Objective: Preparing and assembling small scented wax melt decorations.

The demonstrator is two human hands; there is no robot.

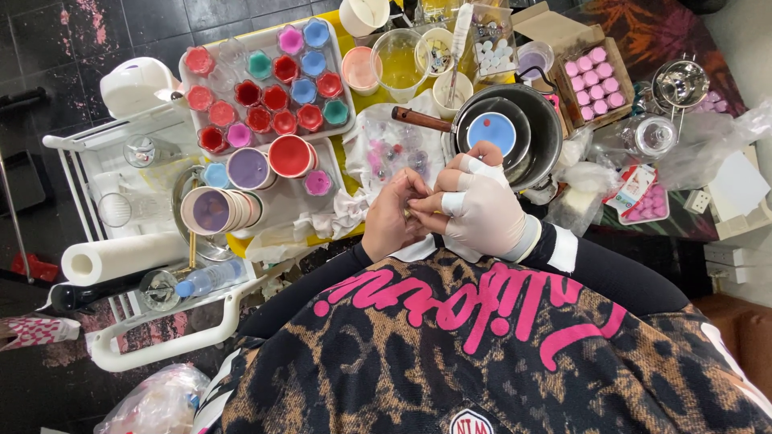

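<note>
White-gloved right hand (482,210) and bare left hand (394,219) pinch small object (408,214) together, near steel pot (537,128), just below it.

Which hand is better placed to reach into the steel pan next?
Right, likely. The gloved right hand sits just below the steel pan, knuckles almost at its rim. The bare left hand is farther off, toward the tray of coloured cups.

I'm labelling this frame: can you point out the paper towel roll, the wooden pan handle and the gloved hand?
paper towel roll (121,257), head view, middle of its white side.
wooden pan handle (420,120), head view, midway along the brown grip.
right hand (482,210), head view, back of the white glove.
</note>
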